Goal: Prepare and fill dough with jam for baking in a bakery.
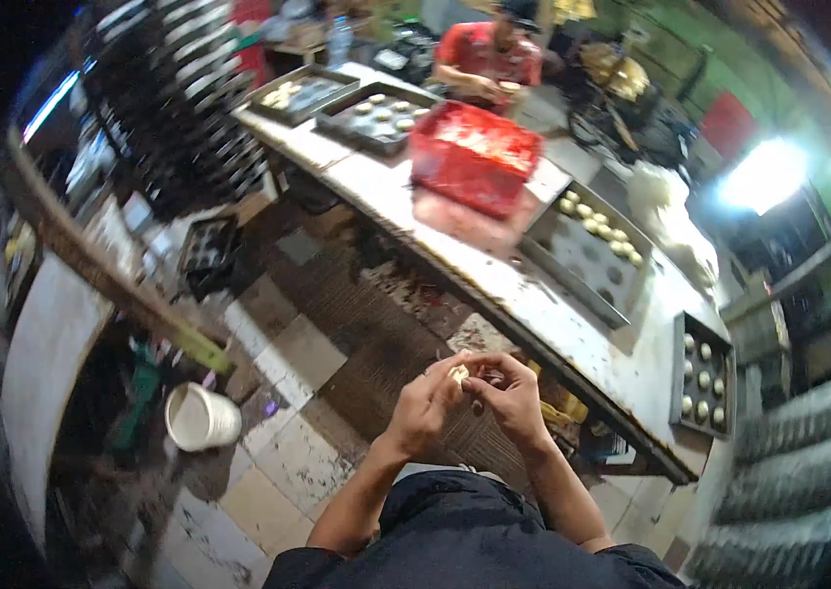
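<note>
A small pale piece of dough [460,374] is pinched between my two hands, in front of my body and short of the table's near edge. My left hand [419,404] has its fingers closed on it from one side. From the other side, my right hand [512,397] presses its fingertips and thumb against the same piece. Most of the dough is hidden by my fingers. On the white table [494,280] beyond stands a large metal tray [570,270] with rows of round dough balls [600,224] along its far side.
A red bin [465,175] sits mid-table. Trays of dough balls stand at the far left [376,143] and right end [678,388]. A person [494,61] works across the table. A white bucket [204,420] is on the tiled floor; stacked trays [798,471] rise at right.
</note>
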A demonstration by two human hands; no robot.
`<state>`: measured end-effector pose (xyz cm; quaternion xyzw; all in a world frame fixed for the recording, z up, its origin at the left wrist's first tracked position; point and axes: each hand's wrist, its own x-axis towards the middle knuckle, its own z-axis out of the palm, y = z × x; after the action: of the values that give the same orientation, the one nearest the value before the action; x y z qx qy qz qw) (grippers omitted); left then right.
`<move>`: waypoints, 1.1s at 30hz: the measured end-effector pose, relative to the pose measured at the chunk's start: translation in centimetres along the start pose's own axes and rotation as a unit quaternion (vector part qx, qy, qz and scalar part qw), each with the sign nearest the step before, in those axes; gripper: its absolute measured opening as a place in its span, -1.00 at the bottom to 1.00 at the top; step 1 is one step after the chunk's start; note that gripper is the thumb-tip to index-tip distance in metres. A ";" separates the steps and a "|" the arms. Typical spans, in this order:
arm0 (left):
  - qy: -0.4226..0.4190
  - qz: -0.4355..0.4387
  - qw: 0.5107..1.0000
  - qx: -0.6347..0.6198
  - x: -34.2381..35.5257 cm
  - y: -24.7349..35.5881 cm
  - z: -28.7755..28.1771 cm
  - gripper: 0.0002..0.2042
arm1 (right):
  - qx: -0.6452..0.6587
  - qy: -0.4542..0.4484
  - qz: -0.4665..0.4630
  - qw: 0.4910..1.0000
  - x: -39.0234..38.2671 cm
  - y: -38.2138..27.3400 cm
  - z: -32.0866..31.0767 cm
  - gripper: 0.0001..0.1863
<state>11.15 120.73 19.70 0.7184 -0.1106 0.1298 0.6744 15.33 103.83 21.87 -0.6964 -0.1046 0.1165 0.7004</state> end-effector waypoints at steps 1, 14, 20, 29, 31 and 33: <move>-0.025 0.006 1.000 0.000 0.6 0.0 2.7 -0.65 | 0.007 0.024 -0.007 1.000 -0.9 0.6 -3.1 -0.85; -0.380 -0.224 0.897 0.044 3.8 0.5 31.3 -0.61 | 0.114 0.228 0.016 0.967 -14.7 7.0 -28.2 -0.85; -0.443 -0.265 0.856 -0.002 9.6 1.4 37.1 -0.68 | 0.187 0.179 -0.089 0.962 -12.3 8.6 -35.0 -0.79; -0.311 0.191 0.924 0.115 18.7 -0.8 46.0 -0.86 | 0.508 0.340 -0.020 0.791 -5.5 0.3 -36.0 -0.59; -0.286 0.213 0.930 0.088 20.6 -1.8 48.1 -0.88 | 0.438 0.424 -0.058 0.791 -3.3 1.4 -37.2 -0.58; -0.305 0.206 0.928 0.049 21.8 -5.6 51.2 -0.85 | 0.441 0.428 -0.045 0.788 -2.6 5.1 -41.1 -0.60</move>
<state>35.48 70.40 18.84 0.7172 -0.4500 0.0461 0.5301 25.46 63.97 16.43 -0.2852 0.2376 -0.1920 0.9085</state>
